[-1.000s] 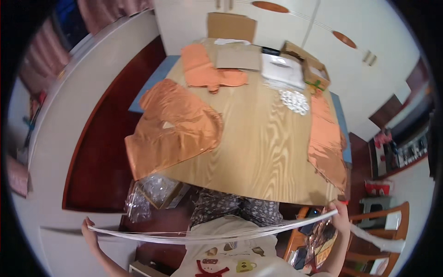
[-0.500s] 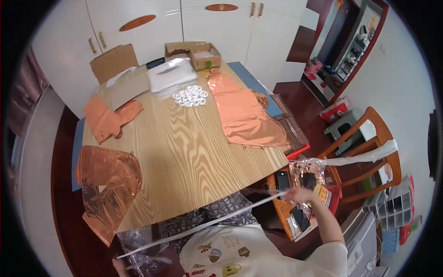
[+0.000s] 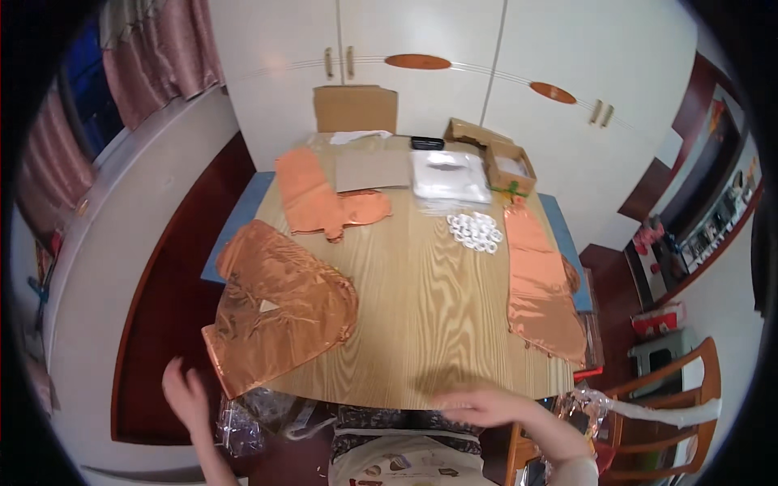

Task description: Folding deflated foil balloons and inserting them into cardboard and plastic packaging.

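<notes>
Fingers parted and empty, the left hand (image 3: 186,394) hovers near copper foil (image 3: 279,296) overhanging the bench (image 3: 421,324) at near left, where a stray brush could drag it off, while the blurred right hand's (image 3: 480,404) grip cannot be told.

Free tbl (image 3: 413,324) btwn foil pcs (image 3: 284,271)

left hand (image 3: 186,393): near copper foil (image 3: 284,283) | right hand (image 3: 484,405): at table edge (image 3: 365,395) | white rings (image 3: 476,232): clustered
</notes>
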### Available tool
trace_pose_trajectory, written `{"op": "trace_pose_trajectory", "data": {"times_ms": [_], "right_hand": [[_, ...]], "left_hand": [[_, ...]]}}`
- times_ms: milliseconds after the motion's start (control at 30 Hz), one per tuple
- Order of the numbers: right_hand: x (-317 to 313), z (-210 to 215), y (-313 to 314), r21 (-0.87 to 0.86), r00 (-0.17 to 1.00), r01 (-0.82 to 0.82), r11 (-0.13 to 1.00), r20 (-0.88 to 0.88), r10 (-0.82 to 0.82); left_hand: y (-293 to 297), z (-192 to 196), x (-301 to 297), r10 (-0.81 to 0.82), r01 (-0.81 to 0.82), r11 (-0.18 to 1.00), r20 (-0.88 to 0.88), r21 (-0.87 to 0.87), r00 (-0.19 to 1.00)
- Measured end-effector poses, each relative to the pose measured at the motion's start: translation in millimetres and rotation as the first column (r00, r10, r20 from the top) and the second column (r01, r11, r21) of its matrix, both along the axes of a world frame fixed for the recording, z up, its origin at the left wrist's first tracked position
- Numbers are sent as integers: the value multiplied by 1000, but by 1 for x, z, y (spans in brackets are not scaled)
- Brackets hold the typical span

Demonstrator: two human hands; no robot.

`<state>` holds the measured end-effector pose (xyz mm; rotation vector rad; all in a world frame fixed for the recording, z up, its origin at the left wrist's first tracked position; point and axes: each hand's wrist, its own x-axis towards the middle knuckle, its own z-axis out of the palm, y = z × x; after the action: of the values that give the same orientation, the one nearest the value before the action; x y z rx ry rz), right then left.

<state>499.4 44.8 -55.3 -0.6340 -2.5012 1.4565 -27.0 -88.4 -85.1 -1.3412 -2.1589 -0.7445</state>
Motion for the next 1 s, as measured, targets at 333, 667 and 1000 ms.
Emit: {"op": "trace_pose_trajectory", "data": {"times_ms": [333,667,1000], "right_hand": [[-212,-62,93,762,915,-169,625,357,-188],[-213,-94,97,686,992,116,719,-113,-52],[-212,-83,103,657,984,180,732,-115,-138]], "left_hand": [[138,-41,118,-439,557,672,343,-488,830],[126,-56,107,-469,627,720,458,-298,755],[131,-39,153,-340,416,904,429,-96,837]]}}
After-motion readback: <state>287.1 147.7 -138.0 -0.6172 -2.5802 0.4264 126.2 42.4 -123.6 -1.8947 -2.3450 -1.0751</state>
